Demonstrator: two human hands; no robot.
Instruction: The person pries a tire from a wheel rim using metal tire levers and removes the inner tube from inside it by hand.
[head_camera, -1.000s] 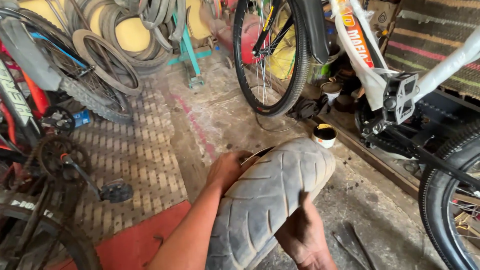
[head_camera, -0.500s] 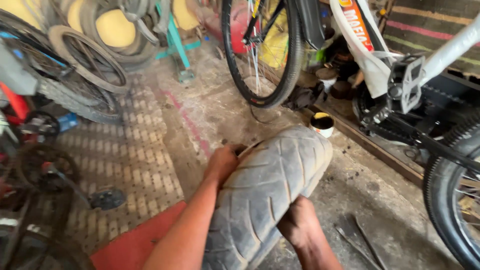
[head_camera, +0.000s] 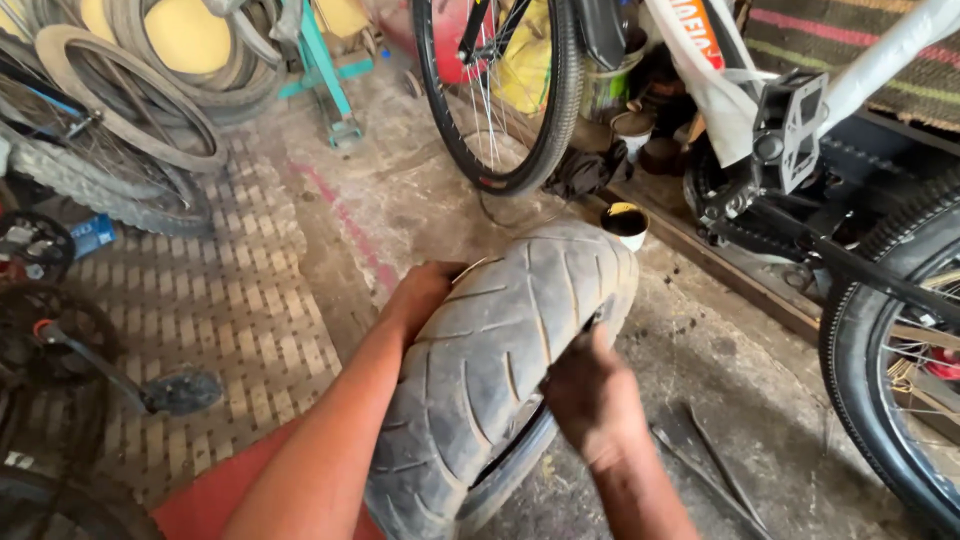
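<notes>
I'm working round the worn motorcycle tyre (head_camera: 500, 370) standing on the concrete floor (head_camera: 400, 200): my left hand (head_camera: 425, 295) grips its far edge, my right hand (head_camera: 590, 400) seems closed at the bead, so next I need a firmer purchase there.

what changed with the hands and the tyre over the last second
The right hand slid up the tyre's right edge, from near its lower end to about midway, where a dark strip shows at the rim. The left hand stayed gripping the tyre's left edge, and the tyre stayed upright between both hands. The small cup and the bicycle wheel behind it kept their places.
</notes>
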